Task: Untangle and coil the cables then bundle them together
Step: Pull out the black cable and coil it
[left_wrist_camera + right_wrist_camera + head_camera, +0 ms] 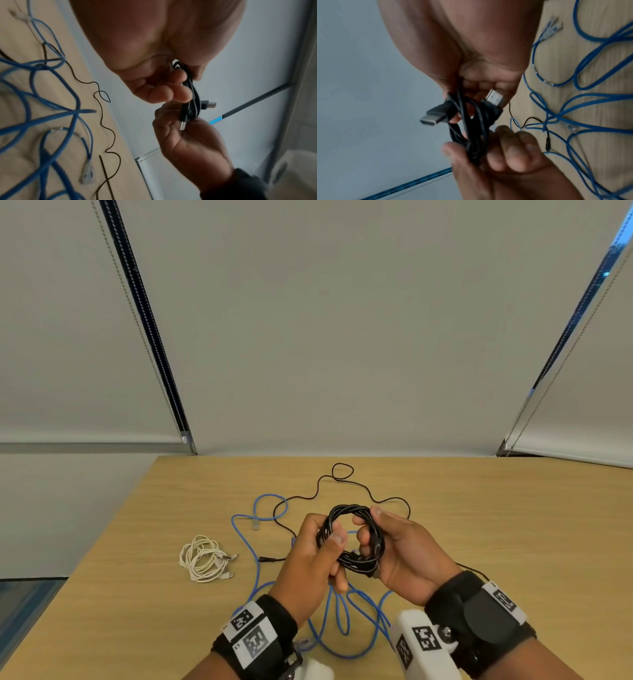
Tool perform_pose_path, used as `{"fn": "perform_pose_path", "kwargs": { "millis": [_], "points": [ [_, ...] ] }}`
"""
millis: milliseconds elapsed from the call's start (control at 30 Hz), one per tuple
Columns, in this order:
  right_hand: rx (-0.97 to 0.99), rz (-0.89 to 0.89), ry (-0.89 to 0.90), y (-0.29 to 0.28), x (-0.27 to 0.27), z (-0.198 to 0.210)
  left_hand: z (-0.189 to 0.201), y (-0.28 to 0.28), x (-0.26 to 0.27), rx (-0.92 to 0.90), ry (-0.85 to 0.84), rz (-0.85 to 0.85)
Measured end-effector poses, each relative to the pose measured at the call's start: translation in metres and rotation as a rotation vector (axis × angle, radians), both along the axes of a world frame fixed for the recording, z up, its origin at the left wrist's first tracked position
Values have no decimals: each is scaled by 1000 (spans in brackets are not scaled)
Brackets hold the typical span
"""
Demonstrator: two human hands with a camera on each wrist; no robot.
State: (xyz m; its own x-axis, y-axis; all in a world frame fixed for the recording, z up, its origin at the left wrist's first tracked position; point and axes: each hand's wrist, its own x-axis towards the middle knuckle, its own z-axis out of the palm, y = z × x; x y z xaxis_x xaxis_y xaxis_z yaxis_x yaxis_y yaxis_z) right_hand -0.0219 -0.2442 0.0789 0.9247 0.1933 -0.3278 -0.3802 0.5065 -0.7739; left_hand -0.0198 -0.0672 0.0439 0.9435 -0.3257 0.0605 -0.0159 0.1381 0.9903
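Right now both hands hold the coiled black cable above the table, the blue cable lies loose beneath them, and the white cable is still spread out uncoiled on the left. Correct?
Not quite. The head view shows the white cable already coiled on the table. The rest stands: left hand and right hand hold the coiled black cable, and the blue cable lies loose beneath.

Head view: even, soft indoor light, sharp, faint shadows on the surface (479, 525); window frames bow toward the edges. Both wrist views dimmer, motion-blurred; blue cable (51, 115) smeared, palms out of focus.
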Motion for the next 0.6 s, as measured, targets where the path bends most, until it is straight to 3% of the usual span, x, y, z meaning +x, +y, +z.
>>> {"fn": "perform_pose_path", "kwargs": {
  "millis": [133, 267, 467, 600],
  "points": [
    [-96, 29, -25, 2, 4, 0, -4, 4, 6, 135, -57, 90],
    [-234, 128, -174, 10, 4, -2, -9, 20, 20, 196, 20, 162],
    [-466, 99, -170, 27, 19, -6, -7, 43, 27, 43, 112, 116],
    [-422, 23, -122, 32, 36, -7, -9, 82, 45, 35, 168, 409]
  ]
}}
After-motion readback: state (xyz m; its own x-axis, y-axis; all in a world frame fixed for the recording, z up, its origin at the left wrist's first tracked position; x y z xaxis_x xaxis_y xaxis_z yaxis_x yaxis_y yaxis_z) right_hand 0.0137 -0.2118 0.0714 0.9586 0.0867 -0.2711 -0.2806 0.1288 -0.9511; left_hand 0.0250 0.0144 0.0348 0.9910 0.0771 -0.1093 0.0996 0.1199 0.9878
